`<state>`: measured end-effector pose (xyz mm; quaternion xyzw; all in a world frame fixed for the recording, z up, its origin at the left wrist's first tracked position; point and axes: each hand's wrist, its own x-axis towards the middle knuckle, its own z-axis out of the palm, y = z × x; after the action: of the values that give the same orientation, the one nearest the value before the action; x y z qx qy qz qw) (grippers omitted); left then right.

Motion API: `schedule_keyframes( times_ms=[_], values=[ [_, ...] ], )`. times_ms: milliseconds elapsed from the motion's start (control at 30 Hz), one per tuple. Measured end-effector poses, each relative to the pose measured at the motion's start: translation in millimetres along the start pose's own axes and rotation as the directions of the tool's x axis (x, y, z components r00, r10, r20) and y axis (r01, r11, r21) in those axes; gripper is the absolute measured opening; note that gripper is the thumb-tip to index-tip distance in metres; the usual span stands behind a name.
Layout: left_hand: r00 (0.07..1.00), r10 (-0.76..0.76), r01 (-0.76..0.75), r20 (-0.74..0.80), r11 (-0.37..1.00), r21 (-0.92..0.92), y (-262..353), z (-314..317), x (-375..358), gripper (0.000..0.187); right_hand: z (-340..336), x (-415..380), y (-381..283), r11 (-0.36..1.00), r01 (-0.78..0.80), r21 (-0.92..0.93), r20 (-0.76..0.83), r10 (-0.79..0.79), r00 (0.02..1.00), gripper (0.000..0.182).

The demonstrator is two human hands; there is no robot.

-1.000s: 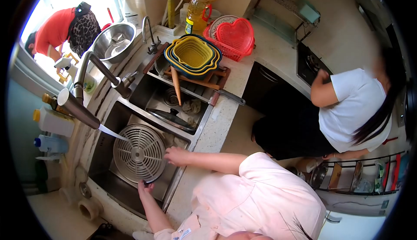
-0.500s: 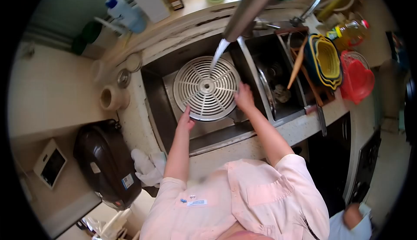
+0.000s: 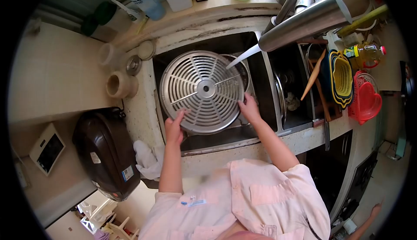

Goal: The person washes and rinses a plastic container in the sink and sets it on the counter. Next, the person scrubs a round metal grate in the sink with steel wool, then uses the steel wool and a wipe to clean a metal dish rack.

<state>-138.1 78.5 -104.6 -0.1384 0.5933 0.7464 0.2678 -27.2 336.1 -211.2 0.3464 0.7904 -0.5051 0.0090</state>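
Shifted since the earlier frame, the slotted steel disc (image 3: 203,94) sits farther left and shows larger, exposing part of a round metal rim (image 3: 247,73) beneath its right side. Bench (image 3: 142,120) surrounds the sink (image 3: 213,145). Disc is over the basin, its left edge near the left wall; more room remains at the right, toward the divider (image 3: 270,81). Faucet (image 3: 304,25) sends water (image 3: 244,57) onto the disc's far right. Both hands grasp the near rim: left hand (image 3: 174,129) with thumb on top, right hand (image 3: 249,109) at the right edge.
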Motion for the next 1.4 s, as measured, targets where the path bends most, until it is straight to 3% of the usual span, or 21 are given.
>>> schedule_keyframes(
  times_ms=[33,133,233,300,367,400,467,533,567,667,767,900,933,1033,1100,1133,1200,1233,1333,1367,1400],
  values=[
    [0.999,0.014,-0.013,-0.030,1.000,0.017,-1.7,-9.8,-2.4,0.024,-3.1,-1.8,-11.8,0.983,-0.084,0.166,0.199,0.050,0.979,0.046],
    [0.992,0.062,-0.053,-0.113,0.995,0.083,-5.0,-24.4,-0.6,0.023,8.9,8.2,-11.1,0.997,0.048,-0.063,0.081,-0.043,0.996,0.043],
    [0.983,0.074,-0.049,-0.170,0.988,0.148,-5.5,-26.2,2.0,0.023,-8.1,31.5,-39.9,0.960,0.279,-0.025,-0.195,-0.279,0.940,0.040],
    [0.979,0.094,-0.073,-0.178,0.990,0.118,-5.4,-22.9,2.1,0.023,-60.6,30.5,-105.0,0.878,0.451,-0.161,-0.504,-0.466,0.727,0.034],
    [0.979,0.105,-0.081,-0.173,0.987,0.136,-4.0,-21.4,0.7,0.023,-120.8,36.0,-143.1,0.777,0.458,-0.431,-0.718,-0.603,0.347,0.035],
    [0.976,0.122,-0.090,-0.178,0.980,0.176,-4.4,-20.4,0.7,0.023,-152.1,47.1,-145.1,0.746,0.286,-0.601,-0.729,-0.659,0.187,0.037],
    [0.969,0.127,-0.082,-0.210,0.974,0.211,-1.9,-16.1,-2.2,0.022,-201.0,93.6,-124.5,0.834,-0.015,-0.551,-0.834,-0.551,0.025,0.038],
    [0.974,0.118,-0.074,-0.191,0.972,0.221,3.1,-12.2,-5.5,0.022,-229.1,134.9,-92.9,0.977,0.183,-0.106,-0.800,-0.193,0.568,0.035],
    [0.977,0.112,-0.069,-0.182,0.971,0.227,4.7,-11.0,-5.9,0.022,-229.6,145.4,-99.6,0.986,0.152,-0.068,-0.728,-0.153,0.668,0.033],
    [0.981,0.107,-0.064,-0.159,0.964,0.257,4.4,-11.3,-5.7,0.026,-203.3,148.8,-111.7,0.940,0.318,0.124,-0.756,-0.119,0.644,0.032],
    [0.983,0.125,-0.084,-0.135,0.956,0.280,4.7,-6.9,-1.5,0.025,-201.0,120.2,-139.1,0.783,0.407,0.471,-0.594,-0.060,0.802,0.046],
    [0.972,0.125,-0.049,-0.200,0.937,0.346,-0.7,2.1,2.4,0.021,-176.3,92.7,-130.8,0.927,0.374,0.031,-0.617,-0.276,0.737,0.065],
    [0.967,0.134,-0.046,-0.217,0.929,0.366,-2.1,3.8,5.0,0.021,-153.7,76.7,-129.9,0.905,0.383,-0.184,-0.695,-0.396,0.600,0.059],
    [0.941,0.152,-0.046,-0.302,0.942,0.332,-15.6,-3.1,22.9,0.025,-90.5,39.0,-105.2,0.790,0.451,-0.416,-0.530,-0.613,0.586,0.042],
    [0.926,0.189,-0.049,-0.326,0.918,0.393,-25.3,-15.9,39.1,0.030,-54.7,30.4,-57.1,0.829,0.403,-0.389,-0.185,-0.498,0.847,0.030],
    [0.923,0.170,-0.025,-0.345,0.921,0.388,-32.5,-24.6,49.4,0.029,-40.7,26.4,-43.3,0.846,0.140,-0.515,0.038,-0.141,0.989,0.030],
    [0.929,0.112,0.030,-0.353,0.927,0.373,-28.8,-22.7,55.9,0.028,-8.6,36.9,9.3,0.706,0.011,-0.708,0.221,0.207,0.953,0.035],
    [0.924,0.119,0.023,-0.365,0.931,0.363,-31.4,-24.9,61.4,0.028,10.4,38.7,46.4,0.621,0.078,-0.780,0.168,0.087,0.982,0.031],
    [0.910,0.158,-0.016,-0.384,0.938,0.347,-36.8,-27.5,66.2,0.026,23.1,36.2,78.5,0.648,0.069,-0.758,0.225,0.162,0.961,0.027],
    [0.908,0.186,-0.047,-0.376,0.936,0.350,-32.0,-23.4,60.0,0.026,25.0,49.6,88.6,0.548,0.156,-0.822,0.398,0.355,0.846,0.027],
    [0.905,0.214,-0.077,-0.367,0.932,0.354,-24.9,-18.0,52.4,0.025,21.4,49.6,83.5,0.543,0.111,-0.832,0.367,0.391,0.844,0.028]
  ],
)
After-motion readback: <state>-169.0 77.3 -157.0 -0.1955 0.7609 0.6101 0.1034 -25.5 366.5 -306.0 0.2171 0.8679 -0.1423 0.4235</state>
